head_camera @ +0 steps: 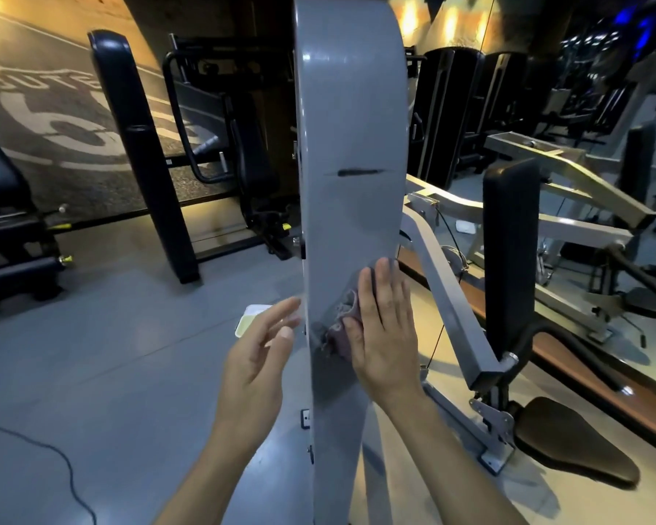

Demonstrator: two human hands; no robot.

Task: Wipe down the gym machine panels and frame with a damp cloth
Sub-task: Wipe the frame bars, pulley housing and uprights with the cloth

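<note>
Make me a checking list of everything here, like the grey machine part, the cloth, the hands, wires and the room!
Surface: tall grey panel, upright, with a dark horizontal streak at mid height.
Job's things: cloth, crumpled and patterned, pressed flat on the panel.
Clutter: shallow white tray on the floor beside the panel.
Hands: right hand flat, fingers straight, on the cloth; left hand open, off the panel, holding nothing.
Cables: black cord snaking across the floor; thin machine cable behind the panel.
Surroundings: black back pad, dark seat, wall mirror.
</note>
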